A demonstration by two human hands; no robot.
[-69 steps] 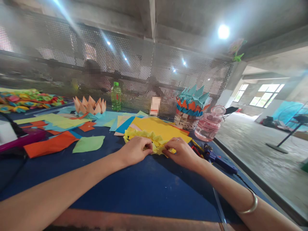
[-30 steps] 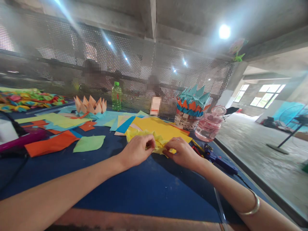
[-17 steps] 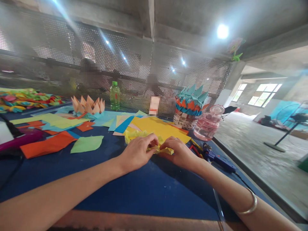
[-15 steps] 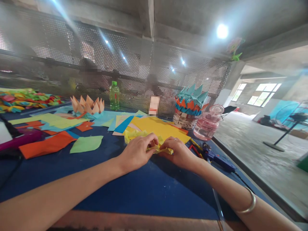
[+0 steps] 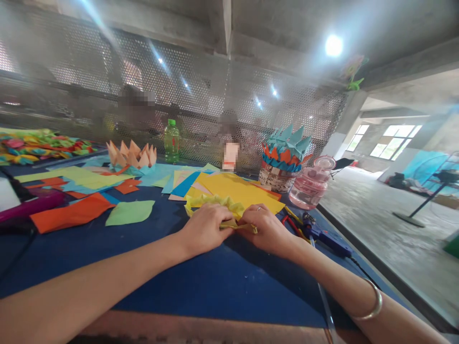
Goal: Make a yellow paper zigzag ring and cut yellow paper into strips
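Observation:
Close together at the table's middle, both my hands are closed on a strip of folded yellow paper [image 5: 229, 223]. My left hand [image 5: 207, 224] pinches it from the left, thumb below and fingers over the top. From the right, my right hand [image 5: 264, 224] grips the same piece, with its end poking out below the fingers. A pale yellow band with pleated points [image 5: 218, 199] runs behind the hands; whether it joins the folded piece is hidden by my fingers. Flat sheets of yellow paper [image 5: 236, 188] lie just beyond.
At right stand a papered pot with teal and orange points [image 5: 281, 177] and a pink bottle [image 5: 310, 186]; a blue glue gun [image 5: 326, 239] lies nearer. Leftward are a peach paper crown [image 5: 132, 156], a green bottle [image 5: 172, 143], orange paper [image 5: 71, 212] and a green sheet [image 5: 129, 213].
My left hand's raised fingers have come down flatter over the paper. More of the pleated band shows behind the hands, while the right hand has barely moved.

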